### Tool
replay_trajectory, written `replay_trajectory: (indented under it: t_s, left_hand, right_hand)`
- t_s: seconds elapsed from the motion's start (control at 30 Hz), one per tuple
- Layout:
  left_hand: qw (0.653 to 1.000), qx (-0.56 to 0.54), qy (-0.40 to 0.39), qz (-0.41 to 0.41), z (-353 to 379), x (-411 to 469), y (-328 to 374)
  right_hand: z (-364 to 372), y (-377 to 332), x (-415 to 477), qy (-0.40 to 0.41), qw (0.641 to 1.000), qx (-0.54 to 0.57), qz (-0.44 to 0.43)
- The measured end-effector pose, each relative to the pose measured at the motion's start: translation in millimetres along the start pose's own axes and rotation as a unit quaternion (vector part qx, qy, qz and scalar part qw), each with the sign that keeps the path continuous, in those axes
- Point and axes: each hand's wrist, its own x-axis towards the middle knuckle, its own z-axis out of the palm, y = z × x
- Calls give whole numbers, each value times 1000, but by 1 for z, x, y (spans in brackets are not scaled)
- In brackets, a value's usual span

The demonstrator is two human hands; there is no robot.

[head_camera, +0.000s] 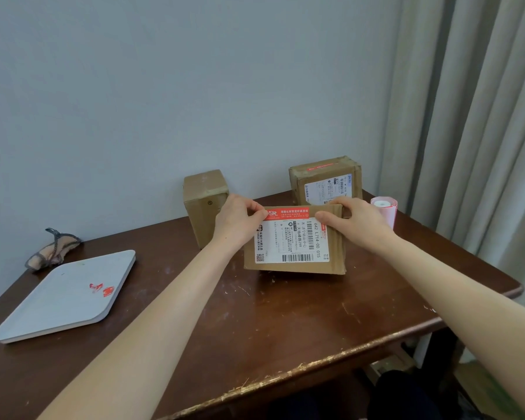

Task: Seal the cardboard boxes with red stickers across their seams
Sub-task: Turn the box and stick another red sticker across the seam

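Observation:
A flat cardboard box (294,265) with a white shipping label stands in the middle of the brown table (255,322). A red sticker (288,213) runs across the box's top edge. My left hand (240,216) grips the box's upper left corner, thumb on the sticker's left end. My right hand (355,221) grips the upper right corner, thumb pressed near the sticker's right end. A tall plain box (205,201) stands behind on the left. Another box (326,180) at the back right carries a red sticker (320,168) on its top.
A white tray (64,298) with red sticker scraps (102,289) lies at the left. A bundle of cloth (52,250) lies behind it. A pink-and-white roll (384,212) stands at the right beside the curtain. The table's front edge is chipped.

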Motion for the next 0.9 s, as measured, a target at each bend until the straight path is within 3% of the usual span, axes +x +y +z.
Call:
replay_trajectory:
  t_s: [0.9]
  left_hand:
    - [999, 0, -45, 3, -9, -5, 2]
  right_hand:
    - [-2, -3, -4, 5, 1000, -3, 2]
